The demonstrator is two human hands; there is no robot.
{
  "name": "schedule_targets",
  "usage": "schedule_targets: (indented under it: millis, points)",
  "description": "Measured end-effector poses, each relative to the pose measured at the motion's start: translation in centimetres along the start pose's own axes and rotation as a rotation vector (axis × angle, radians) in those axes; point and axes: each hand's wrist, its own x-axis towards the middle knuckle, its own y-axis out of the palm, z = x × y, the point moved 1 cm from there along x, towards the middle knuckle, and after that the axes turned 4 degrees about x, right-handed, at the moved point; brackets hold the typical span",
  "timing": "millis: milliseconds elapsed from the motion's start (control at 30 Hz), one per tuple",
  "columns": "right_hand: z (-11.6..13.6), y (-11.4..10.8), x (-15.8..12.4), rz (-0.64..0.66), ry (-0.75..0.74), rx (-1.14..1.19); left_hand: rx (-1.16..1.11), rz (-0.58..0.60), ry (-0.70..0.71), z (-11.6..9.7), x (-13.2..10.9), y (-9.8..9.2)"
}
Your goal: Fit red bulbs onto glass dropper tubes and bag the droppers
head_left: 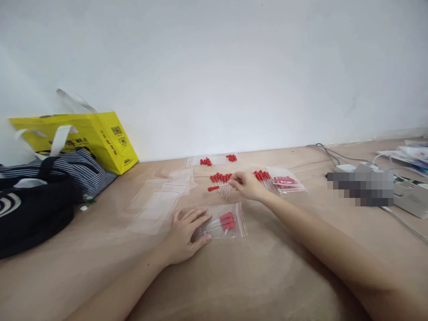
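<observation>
My left hand (183, 236) lies flat with its fingers spread on the left end of a clear zip bag (238, 230). Inside that bag are several droppers (227, 220) with red rubber bulbs pointing right. Farther back, my right hand (246, 184) is closed, thumb and fingers together, at the right edge of a row of loose red-bulbed droppers (219, 179). Whatever its fingertips hold, if anything, is hidden. One dropper (213, 189) lies at an angle in front of that row. Right of the hand is another group of droppers (262, 176).
A filled zip bag (287, 182) lies at the right, and empty zip bags (157, 207) overlap at the left. More red bulbs (205, 162) sit near the wall. A yellow bag (113, 138), striped bag (96, 174) and black bag (40, 214) stand left; cables and chargers (414, 196) lie right.
</observation>
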Motion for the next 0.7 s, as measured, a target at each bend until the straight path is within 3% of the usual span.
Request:
schedule_targets:
  millis: [100, 233, 533, 700]
  points:
    - [-1.9, -2.7, -2.1, -0.105, 0.021, 0.394, -0.006, 0.002, -0.003, -0.1, 0.0, -0.1]
    - [-3.1, -4.5, -4.3, -0.203, 0.067, 0.548, -0.007, -0.008, -0.007, -0.1, 0.0, 0.0]
    - [-2.7, -2.7, -6.3, -0.146, -0.079, 0.315, 0.084, -0.026, -0.014, -0.4, 0.1, 0.4]
    - [-3.3, -0.8, -7.3, -0.007, -0.222, 0.120, 0.076, 0.029, 0.015, -0.6, 0.1, 0.2]
